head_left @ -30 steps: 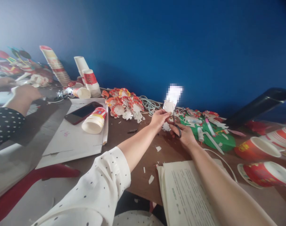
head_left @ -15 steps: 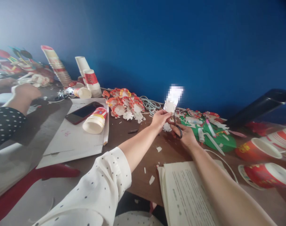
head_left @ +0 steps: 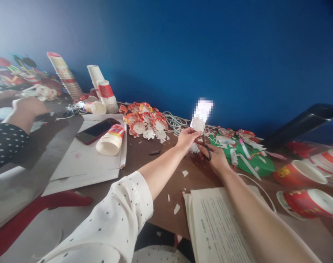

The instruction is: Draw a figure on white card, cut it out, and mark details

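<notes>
Between the fingers and thumb of my left hand [head_left: 187,138] is a small white paper piece [head_left: 198,124] with a cut edge. My right hand [head_left: 216,157] grips black-handled scissors [head_left: 208,152], their blades up against the paper's lower right side. Below the two hands lies another white paper cutout [head_left: 194,148] on the brown table [head_left: 161,171]. A bright, blurred-out screen [head_left: 203,108] stands just behind the held paper. To the left is a heap of red and white paper cutouts [head_left: 146,122].
A white board [head_left: 81,160] carries a phone [head_left: 97,130] and stacked paper cups [head_left: 111,140]. Green paper [head_left: 259,166] with scraps and glue tubes lies to the right, beyond printed sheets [head_left: 218,219]. More cups [head_left: 300,172] stand at right. Another person's hand [head_left: 30,107] is at far left.
The held paper and scissors have shifted only very slightly; both hands keep their grips. The other person's hands at far left have moved a little.
</notes>
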### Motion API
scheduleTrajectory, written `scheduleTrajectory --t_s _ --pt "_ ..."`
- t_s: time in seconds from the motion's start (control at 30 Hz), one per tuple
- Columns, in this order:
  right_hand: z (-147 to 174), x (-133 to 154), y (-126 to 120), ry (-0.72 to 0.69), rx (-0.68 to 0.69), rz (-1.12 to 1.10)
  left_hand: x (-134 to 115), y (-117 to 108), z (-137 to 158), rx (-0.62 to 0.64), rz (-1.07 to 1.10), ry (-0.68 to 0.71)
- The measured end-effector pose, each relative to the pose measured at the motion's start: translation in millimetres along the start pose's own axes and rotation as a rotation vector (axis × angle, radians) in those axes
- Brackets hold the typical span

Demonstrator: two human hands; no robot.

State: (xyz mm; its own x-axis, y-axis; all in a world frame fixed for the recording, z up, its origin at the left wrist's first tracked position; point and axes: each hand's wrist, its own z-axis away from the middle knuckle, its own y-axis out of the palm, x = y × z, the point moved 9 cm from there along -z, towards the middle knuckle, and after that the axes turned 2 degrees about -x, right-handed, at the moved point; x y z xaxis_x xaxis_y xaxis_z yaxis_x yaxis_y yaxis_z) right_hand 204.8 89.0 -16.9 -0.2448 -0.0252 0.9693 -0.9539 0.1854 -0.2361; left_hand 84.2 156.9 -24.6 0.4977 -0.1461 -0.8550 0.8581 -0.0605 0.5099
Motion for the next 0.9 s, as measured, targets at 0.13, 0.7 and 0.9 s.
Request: scheduleTrajectory --t_s 0.13,0.7,0.9 --pt "-0.8 -1.8 -1.8 0.006 -0.008 -0.019 4.2 0.5 -0.3 -0.010 -0.018 -0.023" --pt "-4.4 -6.9 -2.2 -0.018 0.000 0.026 9.1 -0.8 -3.7 -0.020 -0.052 -0.030" --pt "-4.3 -9.2 -0.8 0.018 0.025 -0.040 7.6 0.5 -1.3 -0.025 -0.024 -0.044"
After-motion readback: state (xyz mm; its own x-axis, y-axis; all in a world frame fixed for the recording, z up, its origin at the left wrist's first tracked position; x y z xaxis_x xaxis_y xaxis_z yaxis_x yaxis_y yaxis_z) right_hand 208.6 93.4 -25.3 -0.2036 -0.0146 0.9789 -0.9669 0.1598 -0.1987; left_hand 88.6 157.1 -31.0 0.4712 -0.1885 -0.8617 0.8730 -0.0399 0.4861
